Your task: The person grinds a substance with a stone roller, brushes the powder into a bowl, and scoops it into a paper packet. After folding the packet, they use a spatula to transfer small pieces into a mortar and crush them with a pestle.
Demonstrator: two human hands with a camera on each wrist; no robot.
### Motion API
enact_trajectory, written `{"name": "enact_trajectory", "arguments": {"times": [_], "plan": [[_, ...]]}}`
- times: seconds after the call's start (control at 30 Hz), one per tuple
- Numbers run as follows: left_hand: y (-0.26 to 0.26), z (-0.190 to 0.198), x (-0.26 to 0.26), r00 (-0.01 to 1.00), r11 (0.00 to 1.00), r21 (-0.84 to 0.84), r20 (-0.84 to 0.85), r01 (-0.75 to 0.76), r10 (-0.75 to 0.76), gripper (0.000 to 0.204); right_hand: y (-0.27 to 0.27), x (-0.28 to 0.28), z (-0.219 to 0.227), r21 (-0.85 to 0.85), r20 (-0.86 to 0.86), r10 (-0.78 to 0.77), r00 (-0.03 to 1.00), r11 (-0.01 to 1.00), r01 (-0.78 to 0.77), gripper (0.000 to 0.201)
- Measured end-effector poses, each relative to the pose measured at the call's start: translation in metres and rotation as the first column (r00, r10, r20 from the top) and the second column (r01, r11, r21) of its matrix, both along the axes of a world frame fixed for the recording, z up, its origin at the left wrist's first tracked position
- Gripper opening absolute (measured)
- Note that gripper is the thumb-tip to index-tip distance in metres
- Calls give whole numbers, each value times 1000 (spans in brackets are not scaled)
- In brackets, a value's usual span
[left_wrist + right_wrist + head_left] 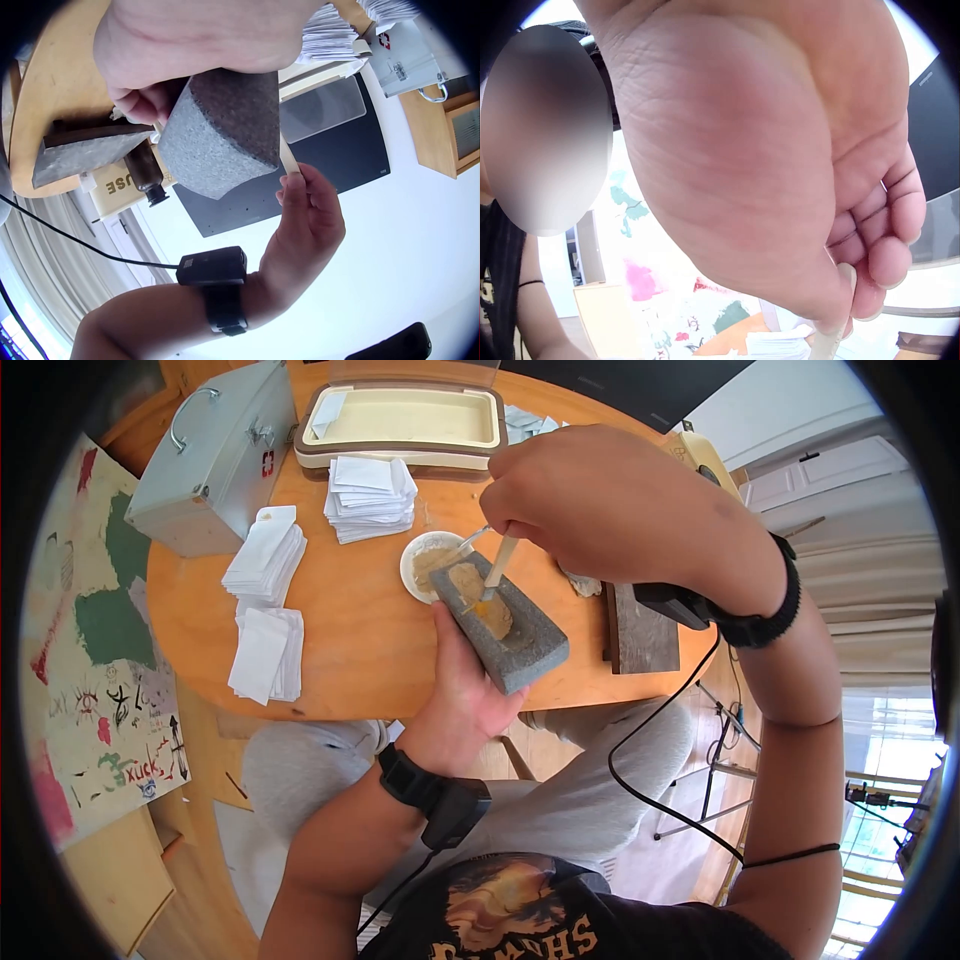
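Observation:
A grey stone block (530,648) with a long hollow lies across my left hand (455,695), which grips it from below with the thumb along its side. Tan powdery material (490,618) fills part of the hollow. Between thumb and fingers, my right hand (585,495) pinches a flat, pale wooden stick (498,563), its lower end down in the hollow. The block's far end overlaps a white bowl (408,565) of similar tan material in the head view. A thin light handle (473,538) slants over the bowl's rim. The left wrist view shows the block's rough underside (244,105).
Stacks of folded white paper (370,495) stand at the left and back of the wooden table (340,590). Behind them are a silver case (215,460) and a cream box (400,455). At right lies a dark slab (645,635); a black cable (650,730) hangs from my right wrist.

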State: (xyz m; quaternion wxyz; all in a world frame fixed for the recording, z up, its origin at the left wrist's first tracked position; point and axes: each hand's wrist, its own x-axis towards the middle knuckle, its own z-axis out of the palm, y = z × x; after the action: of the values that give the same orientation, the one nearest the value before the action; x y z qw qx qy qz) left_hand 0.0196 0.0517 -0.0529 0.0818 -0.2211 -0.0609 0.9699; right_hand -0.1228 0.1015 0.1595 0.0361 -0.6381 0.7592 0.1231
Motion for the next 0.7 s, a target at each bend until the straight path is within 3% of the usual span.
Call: {"name": "enact_trajectory", "arguments": {"times": [0.2,0.27,0.4,0.47,0.5,0.6,0.67,0.7], "plan": [[0,-3,1,999,999,37,-41,-3,5,82,0,-15,-7,-78,28,-6,1000,997,8,6],[0,-5,1,999,999,40,-45,-7,9,82,0,-9,4,-109,91,-119,989,986,128,8],[1,-1,1,1000,1000,26,-21,-2,3,82,-3,4,6,-56,101,-168,981,983,174,9],[1,1,0,1000,1000,19,-6,0,0,82,-2,1,-9,-93,-34,-33,999,995,30,8],[1,2,0,1000,1000,13,10,0,0,82,1,-6,-17,-95,-35,-34,999,995,31,8],[1,2,0,1000,1000,3,2,-3,3,82,2,-14,-17,-309,-3,94,996,947,-90,8],[1,-2,0,1000,1000,11,-5,-2,2,82,-2,-5,11,-6,77,-192,978,981,193,8],[1,-2,0,1000,1000,17,-12,4,-4,82,-1,-3,15,-3,77,-191,979,981,192,8]]}}
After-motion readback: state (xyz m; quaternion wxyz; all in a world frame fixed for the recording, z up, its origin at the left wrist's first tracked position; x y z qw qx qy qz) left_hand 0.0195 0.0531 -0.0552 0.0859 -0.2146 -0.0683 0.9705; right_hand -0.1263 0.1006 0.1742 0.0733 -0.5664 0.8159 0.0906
